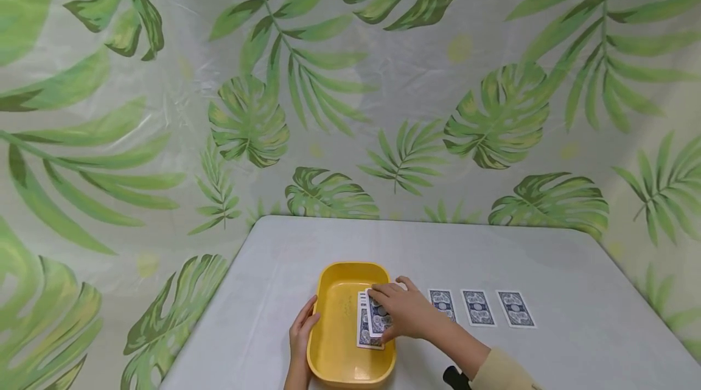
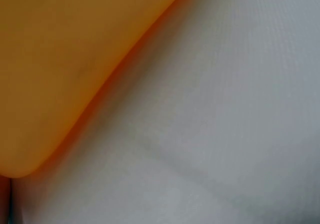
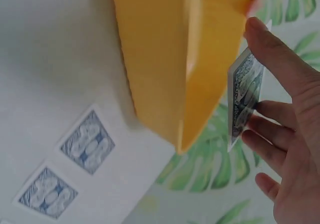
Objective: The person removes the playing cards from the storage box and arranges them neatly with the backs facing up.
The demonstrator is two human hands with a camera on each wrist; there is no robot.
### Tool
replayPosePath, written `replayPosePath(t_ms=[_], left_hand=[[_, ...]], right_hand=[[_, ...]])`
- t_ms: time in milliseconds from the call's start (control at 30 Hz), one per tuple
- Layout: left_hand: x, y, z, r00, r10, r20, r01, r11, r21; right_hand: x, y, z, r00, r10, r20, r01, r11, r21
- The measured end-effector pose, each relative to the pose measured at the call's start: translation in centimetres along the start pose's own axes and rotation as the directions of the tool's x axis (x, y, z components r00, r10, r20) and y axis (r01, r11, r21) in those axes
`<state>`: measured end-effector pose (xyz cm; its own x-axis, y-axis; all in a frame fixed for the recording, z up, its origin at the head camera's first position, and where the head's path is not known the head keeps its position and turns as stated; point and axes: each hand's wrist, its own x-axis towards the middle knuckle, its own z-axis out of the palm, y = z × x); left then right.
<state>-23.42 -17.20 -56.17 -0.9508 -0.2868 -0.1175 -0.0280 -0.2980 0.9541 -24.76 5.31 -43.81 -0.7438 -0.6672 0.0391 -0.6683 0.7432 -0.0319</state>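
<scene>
A yellow plastic tray [image 1: 335,362] stands lengthwise on the table, its raised rim running all round. My left hand [image 1: 300,332] grips its left side, with the thumb at the rim. Over the tray's right half, my right hand [image 1: 408,311] holds a blue-backed playing card [image 1: 376,317] by its edges. The right wrist view shows this card [image 3: 246,88] between the thumb [image 3: 272,48] and the fingertips. Another blue-backed card [image 1: 364,336] shows inside the tray, partly covered by the held one. In the left wrist view, only the tray's outer wall [image 2: 65,58] and white cloth appear.
Three blue-backed cards lie face down in a row right of the tray: a near one [image 1: 442,303], a middle one [image 1: 478,308] and a far one [image 1: 516,309]. White cloth covers the table [image 1: 553,268]. A leaf-patterned sheet [image 1: 328,104] hangs behind it.
</scene>
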Motion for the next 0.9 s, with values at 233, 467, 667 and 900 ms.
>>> replayPosePath(t_ms=[233, 467, 667, 900], left_hand=[[0.1, 0.0, 0.0, 1.000, 0.002, 0.000, -0.002, 1.000, -0.007], [0.2, -0.1, 0.0, 1.000, -0.001, 0.011, 0.002, 0.999, -0.040], [0.2, -0.2, -0.1, 1.000, 0.004, 0.003, -0.004, 1.000, -0.020], [0.2, -0.2, -0.1, 1.000, 0.010, -0.012, -0.010, 1.000, 0.007]], right_hand=[[-2.2, 3.4, -1.3, 0.995, 0.067, -0.078, -0.068, 0.998, -0.011], [-4.5, 6.8, -2.2, 0.987, 0.141, -0.074, -0.142, 0.990, -0.014], [-6.6, 9.6, -2.0, 0.983, 0.157, -0.094, -0.164, 0.984, -0.071], [-8.6, 12.7, -1.1, 0.974, 0.214, -0.081, -0.220, 0.972, -0.084]])
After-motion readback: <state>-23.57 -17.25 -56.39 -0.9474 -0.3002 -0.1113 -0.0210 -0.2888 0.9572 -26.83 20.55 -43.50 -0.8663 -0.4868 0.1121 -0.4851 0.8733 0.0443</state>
